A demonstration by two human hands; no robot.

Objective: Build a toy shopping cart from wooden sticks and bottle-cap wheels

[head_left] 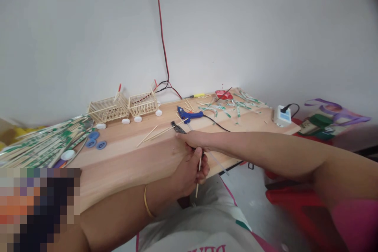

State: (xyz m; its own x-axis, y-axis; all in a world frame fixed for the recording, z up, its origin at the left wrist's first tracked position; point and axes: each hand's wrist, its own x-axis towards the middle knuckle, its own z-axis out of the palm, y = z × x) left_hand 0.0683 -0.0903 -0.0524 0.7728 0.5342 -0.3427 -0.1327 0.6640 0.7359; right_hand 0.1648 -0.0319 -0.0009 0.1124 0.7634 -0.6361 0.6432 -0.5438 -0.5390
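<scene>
My left hand (189,175) is closed on a thin wooden stick (197,189), whose lower end points down over my lap. Directly above it, my right hand (193,139) is wrapped round a black hand tool that looks like pliers (177,127). The tool's head points away toward the upper left; its grip is mostly hidden by my fingers. The two hands touch or nearly touch, at the table's front edge. Just beyond lies a blue glue gun (189,114), with a long translucent glue stick (220,163) running from its rear, behind my right hand.
Two small stick-built carts (109,109) with white wheels stand at the back left. Bundled sticks in green-printed wrappers (59,141) and blue discs (101,145) lie left. Loose sticks (147,136), torn wrappers (238,106), a red dish (224,95) and a white power box (282,116) are also there.
</scene>
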